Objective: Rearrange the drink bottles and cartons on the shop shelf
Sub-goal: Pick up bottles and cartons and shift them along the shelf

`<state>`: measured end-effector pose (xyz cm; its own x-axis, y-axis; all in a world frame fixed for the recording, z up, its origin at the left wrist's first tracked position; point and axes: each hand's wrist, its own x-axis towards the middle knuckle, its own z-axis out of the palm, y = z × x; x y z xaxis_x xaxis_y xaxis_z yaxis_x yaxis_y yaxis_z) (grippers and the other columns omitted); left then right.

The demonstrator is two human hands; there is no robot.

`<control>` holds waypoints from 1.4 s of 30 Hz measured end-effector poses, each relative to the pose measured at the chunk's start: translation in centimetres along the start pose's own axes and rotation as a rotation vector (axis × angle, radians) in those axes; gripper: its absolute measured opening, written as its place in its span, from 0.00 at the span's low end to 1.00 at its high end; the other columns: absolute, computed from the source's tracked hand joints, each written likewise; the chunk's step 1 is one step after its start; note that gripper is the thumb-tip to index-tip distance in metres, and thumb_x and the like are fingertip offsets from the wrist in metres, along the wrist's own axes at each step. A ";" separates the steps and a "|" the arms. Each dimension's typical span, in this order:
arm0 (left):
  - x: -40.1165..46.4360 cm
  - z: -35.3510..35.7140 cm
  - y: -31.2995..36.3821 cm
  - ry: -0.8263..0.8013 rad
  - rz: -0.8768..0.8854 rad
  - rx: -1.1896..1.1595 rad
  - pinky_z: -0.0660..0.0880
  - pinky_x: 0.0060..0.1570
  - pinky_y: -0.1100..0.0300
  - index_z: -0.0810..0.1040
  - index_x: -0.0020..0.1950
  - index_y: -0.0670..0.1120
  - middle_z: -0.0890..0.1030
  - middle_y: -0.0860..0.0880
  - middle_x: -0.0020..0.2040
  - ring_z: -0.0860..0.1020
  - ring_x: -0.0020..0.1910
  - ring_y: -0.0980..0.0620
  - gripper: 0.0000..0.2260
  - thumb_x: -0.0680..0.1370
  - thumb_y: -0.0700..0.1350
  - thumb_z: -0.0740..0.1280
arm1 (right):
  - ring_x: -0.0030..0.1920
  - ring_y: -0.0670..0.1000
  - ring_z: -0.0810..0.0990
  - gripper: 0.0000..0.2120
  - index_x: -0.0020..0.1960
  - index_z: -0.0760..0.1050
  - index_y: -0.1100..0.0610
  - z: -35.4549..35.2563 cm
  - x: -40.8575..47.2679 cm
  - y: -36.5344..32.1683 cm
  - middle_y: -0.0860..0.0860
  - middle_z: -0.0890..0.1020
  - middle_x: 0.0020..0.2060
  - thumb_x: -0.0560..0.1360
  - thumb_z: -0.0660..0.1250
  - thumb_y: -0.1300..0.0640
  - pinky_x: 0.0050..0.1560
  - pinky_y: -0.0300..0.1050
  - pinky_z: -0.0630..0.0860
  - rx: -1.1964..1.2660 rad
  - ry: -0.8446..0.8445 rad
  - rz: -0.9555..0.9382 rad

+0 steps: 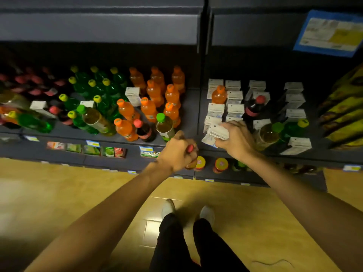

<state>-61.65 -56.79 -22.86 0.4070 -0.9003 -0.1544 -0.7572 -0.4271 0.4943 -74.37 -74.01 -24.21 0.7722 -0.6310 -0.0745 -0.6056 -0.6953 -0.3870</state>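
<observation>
2 stray drinks are lifted off a mixed shop shelf (pixel 188 107).
A red-capped bottle (pixel 190 148) is gripped by the left hand (pixel 176 152), a white carton (pixel 216 134) by the right hand (pixel 235 138), seemingly for regrouping.

Ten orange bottles (pixel 154 93) show, nine left of the shelf divider and one right. Three green-capped bottles (pixel 165 126) show. The white cartons (pixel 216 109) are too blurred to count.

Two bare arms reach forward and down from the wearer's viewpoint, hands close together.

The left hand (pixel 177 152) is curled into a fist, knuckles up, gripping something with a red top. The right hand (pixel 234 137), just beside it and slightly further forward, has fingers curled around a white item. Both forearms are extended, converging toward the centre. Below, two legs and pale shoes are visible.
</observation>
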 end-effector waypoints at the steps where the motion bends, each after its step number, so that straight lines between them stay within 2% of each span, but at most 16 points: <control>1: -0.6 -0.2 -0.3 0.025 0.002 -0.017 0.74 0.48 0.57 0.82 0.47 0.43 0.74 0.45 0.44 0.75 0.48 0.44 0.06 0.71 0.43 0.70 | 0.56 0.59 0.72 0.26 0.63 0.76 0.55 0.5 0.6 -0.3 0.56 0.79 0.56 0.67 0.73 0.49 0.54 0.48 0.70 -0.043 -0.036 -0.021; 5: -2.7 -0.7 -1.4 0.089 -0.020 -0.086 0.76 0.47 0.53 0.82 0.45 0.43 0.79 0.44 0.41 0.75 0.49 0.45 0.07 0.68 0.41 0.71 | 0.62 0.58 0.69 0.28 0.67 0.71 0.54 2.7 2.6 -0.5 0.55 0.74 0.62 0.69 0.72 0.47 0.62 0.53 0.68 -0.160 -0.171 -0.051; 10: -3.8 -1.4 -1.9 0.066 -0.082 -0.108 0.76 0.51 0.53 0.82 0.48 0.45 0.75 0.44 0.49 0.76 0.51 0.46 0.08 0.70 0.42 0.71 | 0.61 0.59 0.65 0.28 0.66 0.73 0.54 4.2 3.5 0.3 0.56 0.69 0.59 0.69 0.71 0.45 0.63 0.53 0.65 -0.285 -0.197 -0.070; 16: -4.1 -1.7 -1.2 0.043 -0.122 -0.132 0.75 0.51 0.53 0.82 0.50 0.45 0.73 0.44 0.51 0.76 0.49 0.45 0.09 0.71 0.43 0.71 | 0.60 0.59 0.65 0.26 0.66 0.73 0.53 4.5 4.1 0.6 0.57 0.70 0.59 0.71 0.71 0.47 0.61 0.52 0.66 -0.347 -0.200 -0.083; 20: -4.5 -2.0 -0.8 0.048 -0.117 -0.130 0.74 0.52 0.57 0.82 0.52 0.45 0.74 0.44 0.52 0.74 0.53 0.46 0.10 0.71 0.43 0.71 | 0.59 0.60 0.66 0.26 0.67 0.72 0.51 4.9 4.3 0.4 0.58 0.70 0.59 0.71 0.71 0.46 0.58 0.52 0.66 -0.406 -0.197 -0.082; 30: -4.9 -2.0 -0.3 0.065 -0.110 -0.144 0.74 0.50 0.57 0.82 0.50 0.45 0.70 0.48 0.49 0.74 0.51 0.47 0.09 0.71 0.41 0.71 | 0.61 0.60 0.65 0.25 0.66 0.73 0.50 6.2 4.2 1.2 0.58 0.69 0.59 0.71 0.70 0.44 0.61 0.52 0.65 -0.513 -0.258 -0.019; 42: -4.8 -1.9 -0.4 0.034 -0.112 -0.125 0.72 0.50 0.60 0.81 0.54 0.45 0.67 0.51 0.49 0.74 0.49 0.48 0.10 0.73 0.43 0.70 | 0.60 0.59 0.66 0.25 0.67 0.71 0.48 7.0 5.5 1.4 0.59 0.70 0.59 0.72 0.69 0.44 0.60 0.52 0.67 -0.464 -0.222 0.015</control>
<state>-62.36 -52.11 -20.68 0.5041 -0.8433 -0.1865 -0.6373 -0.5089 0.5787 -69.58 -76.03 -31.56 0.7545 -0.5887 -0.2901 -0.5995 -0.7981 0.0604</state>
